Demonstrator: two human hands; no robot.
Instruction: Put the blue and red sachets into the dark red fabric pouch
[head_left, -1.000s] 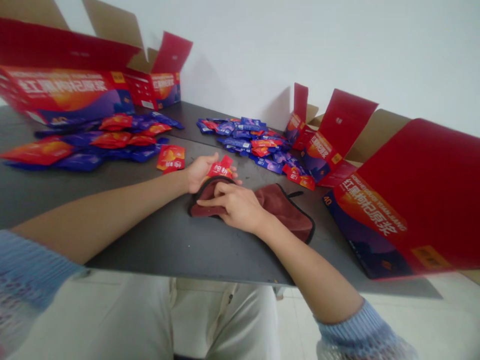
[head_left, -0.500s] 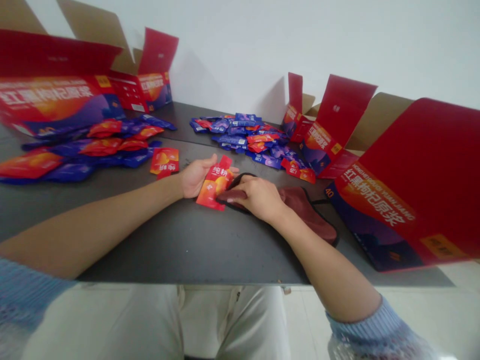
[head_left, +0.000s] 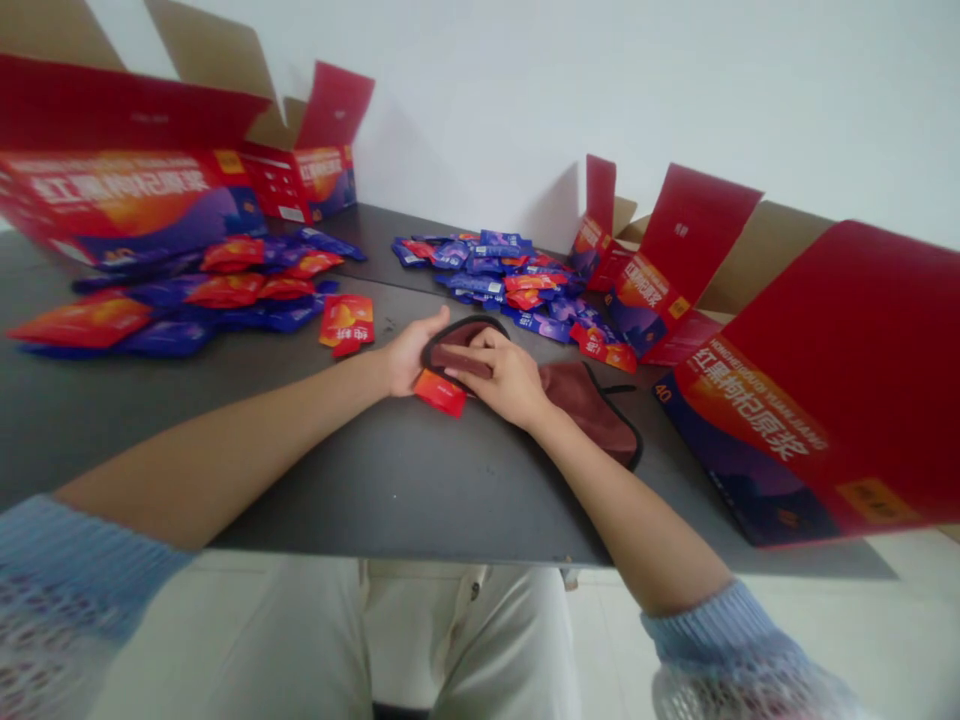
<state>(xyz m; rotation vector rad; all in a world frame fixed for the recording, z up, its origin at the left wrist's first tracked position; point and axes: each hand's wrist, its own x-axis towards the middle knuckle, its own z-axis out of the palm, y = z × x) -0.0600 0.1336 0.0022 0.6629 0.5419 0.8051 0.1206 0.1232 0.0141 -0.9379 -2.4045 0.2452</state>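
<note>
My left hand point(head_left: 409, 358) supports a red-orange sachet point(head_left: 441, 392) from below; its thumb shows, while the other fingers are hidden under the sachet and cloth. A brown cloth with black edging point(head_left: 592, 410) is gripped in my right hand point(head_left: 508, 378), which presses a fold of it over the sachet. Only the sachet's lower end shows below the cloth. The rest of the cloth trails on the table to the right of my right hand. Just left of my left hand, another red-orange sachet point(head_left: 347, 322) lies on the table.
A pile of blue and red sachets point(head_left: 487, 265) lies at the back, and another sachet pile point(head_left: 172, 310) at the left. Open red cartons stand at the left point(head_left: 150, 200) and at the right point(head_left: 810, 400). The dark table's front edge point(head_left: 390, 553) runs near my lap.
My right hand has moved the cloth left and up onto the sachet, covering most of its printed face. My left hand still holds the sachet. The whole view has shifted slightly.
</note>
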